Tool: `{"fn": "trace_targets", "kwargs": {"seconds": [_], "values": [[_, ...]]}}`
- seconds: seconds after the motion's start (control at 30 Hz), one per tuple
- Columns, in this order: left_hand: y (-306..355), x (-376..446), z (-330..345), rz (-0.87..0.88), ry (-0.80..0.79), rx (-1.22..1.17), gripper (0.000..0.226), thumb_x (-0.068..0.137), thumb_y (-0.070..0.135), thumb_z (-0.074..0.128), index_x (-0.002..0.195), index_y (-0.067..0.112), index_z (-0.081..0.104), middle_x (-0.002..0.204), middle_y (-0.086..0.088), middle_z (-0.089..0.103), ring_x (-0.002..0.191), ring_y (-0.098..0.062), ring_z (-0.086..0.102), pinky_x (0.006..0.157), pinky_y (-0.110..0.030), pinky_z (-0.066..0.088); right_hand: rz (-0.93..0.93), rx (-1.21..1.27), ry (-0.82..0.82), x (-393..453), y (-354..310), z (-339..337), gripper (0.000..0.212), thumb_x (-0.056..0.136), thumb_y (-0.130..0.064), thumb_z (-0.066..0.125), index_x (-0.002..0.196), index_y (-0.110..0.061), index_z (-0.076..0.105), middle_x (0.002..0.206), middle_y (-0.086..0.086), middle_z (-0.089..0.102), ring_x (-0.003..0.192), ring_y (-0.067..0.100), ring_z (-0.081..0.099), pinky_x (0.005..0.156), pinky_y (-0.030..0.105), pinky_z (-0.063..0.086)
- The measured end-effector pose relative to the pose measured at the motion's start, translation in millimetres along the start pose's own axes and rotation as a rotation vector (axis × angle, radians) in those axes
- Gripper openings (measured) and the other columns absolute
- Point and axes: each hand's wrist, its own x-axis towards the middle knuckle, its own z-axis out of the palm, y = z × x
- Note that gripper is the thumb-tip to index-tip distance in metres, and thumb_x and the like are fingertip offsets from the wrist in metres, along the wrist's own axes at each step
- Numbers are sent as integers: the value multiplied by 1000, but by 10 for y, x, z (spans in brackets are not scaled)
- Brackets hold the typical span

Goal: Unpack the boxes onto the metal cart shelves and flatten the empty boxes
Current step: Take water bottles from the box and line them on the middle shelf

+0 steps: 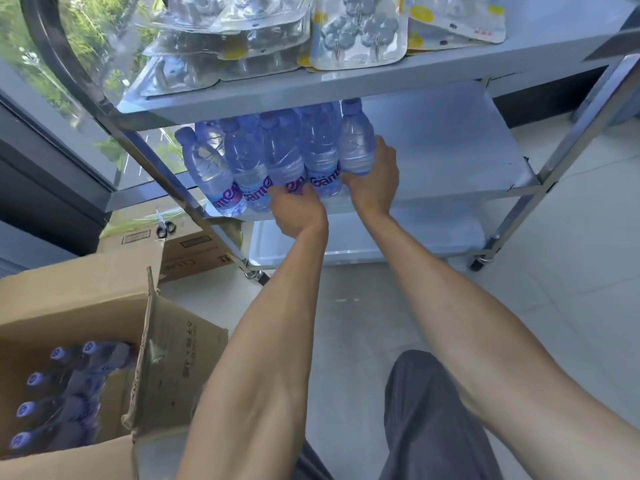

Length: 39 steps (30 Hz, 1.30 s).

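Now both hands are on the bottles (277,161) on the cart's (540,181) middle shelf: the right hand (372,181) wraps the end bottle (356,143), the left hand (298,209) grips a neighbour low down. More bottles sit in the box (166,358).
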Motion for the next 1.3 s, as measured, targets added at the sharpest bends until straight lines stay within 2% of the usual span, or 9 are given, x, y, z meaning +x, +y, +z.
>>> {"fn": "trace_targets", "kwargs": {"seconds": [0.2, 0.3, 0.43, 0.53, 0.73, 1.0, 1.1, 1.17, 1.3], "values": [[-175, 205, -13, 42, -6, 4, 49, 86, 33, 75, 121, 7, 53, 121, -13, 62, 110, -33, 59, 92, -38, 47, -5, 42, -59, 240, 147, 113, 76, 72, -19, 79, 139, -20, 44, 120, 3, 59, 106, 19, 60, 86, 30, 49], [-173, 209, 2, 52, 0, -5, 49, 87, 32, 74, 123, 7, 52, 123, -13, 60, 110, -33, 60, 92, -37, 47, 92, -5, -16, 190, 172, 215, 77, 78, -27, 77, 144, -22, 39, 119, 9, 51, 96, 16, 54, 80, 27, 47], [-206, 179, 40, 63, 4, -23, 52, 89, 31, 72, 129, 7, 50, 126, -15, 55, 115, -33, 57, 94, -35, 44, 60, -44, 106, 17, 305, 309, 41, 82, -9, 65, 122, -12, 55, 111, 10, 58, 97, 25, 59, 72, 25, 40], [-258, 219, 39, 90, -3, -30, 55, 89, 32, 73, 133, 7, 51, 129, -14, 54, 117, -31, 56, 96, -33, 43, 80, -88, 163, 91, 274, 353, 29, 83, -8, 66, 111, -12, 58, 108, 7, 62, 95, 25, 59, 71, 21, 33], [-313, 281, -8, 135, -30, -24, 53, 88, 35, 73, 130, 7, 55, 126, -11, 59, 115, -29, 58, 98, -35, 45, 174, -177, 133, 403, 246, 430, 39, 81, -21, 75, 116, -15, 57, 117, 6, 62, 101, 28, 62, 78, 33, 48], [-327, 327, -28, 139, -57, -6, 50, 87, 33, 74, 125, 6, 56, 123, -10, 61, 112, -28, 60, 99, -40, 47, 239, -262, 156, 449, 187, 560, 37, 90, -27, 62, 125, -19, 54, 117, 9, 58, 102, 31, 62, 72, 33, 43], [-340, 352, -62, 153, -81, 36, 50, 88, 37, 73, 124, 7, 56, 124, -9, 62, 111, -27, 61, 97, -41, 48, 204, -204, 154, 255, 161, 587, 48, 87, -13, 62, 134, -15, 50, 120, 13, 57, 110, 32, 57, 87, 39, 49], [-331, 365, -106, 169, -105, 97, 50, 88, 42, 72, 123, 9, 56, 123, -7, 62, 109, -27, 62, 95, -42, 50, 154, -237, 149, 79, 183, 559, 55, 84, -6, 65, 136, -12, 50, 124, 13, 59, 118, 32, 51, 99, 40, 43], [-365, 383, -254, 274, -169, 272, 59, 81, 56, 72, 118, 14, 52, 118, -6, 63, 106, -30, 62, 89, -44, 51, 120, -451, 52, -151, 277, 434, 63, 85, -19, 67, 144, -21, 44, 134, 3, 58, 137, 33, 38, 115, 48, 24]]}}
